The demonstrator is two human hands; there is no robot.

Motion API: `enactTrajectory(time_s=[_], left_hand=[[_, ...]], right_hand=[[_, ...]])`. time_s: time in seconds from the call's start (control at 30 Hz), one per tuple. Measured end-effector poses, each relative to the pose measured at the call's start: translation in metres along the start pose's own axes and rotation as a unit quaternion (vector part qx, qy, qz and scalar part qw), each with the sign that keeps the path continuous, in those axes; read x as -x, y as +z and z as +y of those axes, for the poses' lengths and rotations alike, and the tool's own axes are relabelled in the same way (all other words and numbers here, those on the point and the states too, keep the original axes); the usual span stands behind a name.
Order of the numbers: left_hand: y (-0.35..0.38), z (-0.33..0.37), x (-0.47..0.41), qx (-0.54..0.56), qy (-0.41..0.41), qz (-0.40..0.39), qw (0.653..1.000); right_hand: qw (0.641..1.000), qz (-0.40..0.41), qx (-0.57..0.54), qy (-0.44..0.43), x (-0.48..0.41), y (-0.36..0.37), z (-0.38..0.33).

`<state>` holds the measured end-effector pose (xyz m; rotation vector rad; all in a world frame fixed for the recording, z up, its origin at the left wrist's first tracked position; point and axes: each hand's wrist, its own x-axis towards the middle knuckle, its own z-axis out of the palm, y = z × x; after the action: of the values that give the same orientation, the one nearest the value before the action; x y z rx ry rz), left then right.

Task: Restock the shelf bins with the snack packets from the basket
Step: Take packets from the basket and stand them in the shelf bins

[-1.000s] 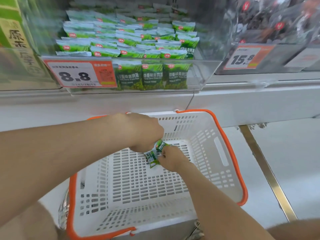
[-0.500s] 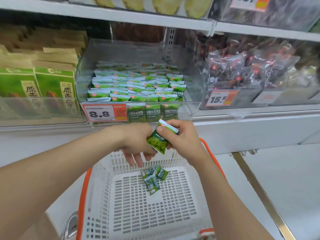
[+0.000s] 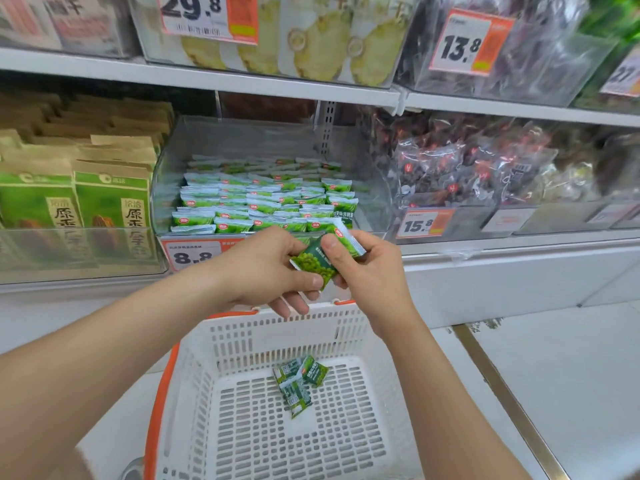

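The left hand [image 3: 266, 268] and right hand [image 3: 367, 268] both pinch one green packet [image 3: 320, 259], its long axis tilted up-right. The shelf bin [image 3: 263, 136] lies just beyond their grip.

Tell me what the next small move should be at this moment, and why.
Probably lift the packet forward over the clear front wall of the bin and lay it on the rows of matching packets. The left hand and right hand both pinch it just in front of that bin, above the basket, where a few more packets wait.
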<state>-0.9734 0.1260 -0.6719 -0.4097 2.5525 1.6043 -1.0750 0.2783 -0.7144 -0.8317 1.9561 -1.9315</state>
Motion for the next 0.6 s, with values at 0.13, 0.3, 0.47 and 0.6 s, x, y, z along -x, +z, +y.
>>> enactTrajectory(time_s=[0.13,0.3,0.47,0.6], left_hand=[[-0.011,0.004,-0.01,-0.269,0.117,0.182,0.939],[-0.018,0.005,-0.015,-0.454,0.11,0.238,0.852],[-0.02,-0.002,-0.021,-0.541,0.1,0.174,0.817],[-0.023,-0.004,-0.024,-0.536,0.106,0.164,0.821]], right_hand=[[0.996,-0.032,0.034,-0.073,-0.016,-0.01,-0.019],[0.929,0.121,0.306,-0.17,-0.045,-0.019,-0.04],[0.737,0.06,0.657,-0.149,-0.087,-0.017,-0.047],[0.619,-0.015,0.779,-0.1,-0.106,-0.005,-0.05]])
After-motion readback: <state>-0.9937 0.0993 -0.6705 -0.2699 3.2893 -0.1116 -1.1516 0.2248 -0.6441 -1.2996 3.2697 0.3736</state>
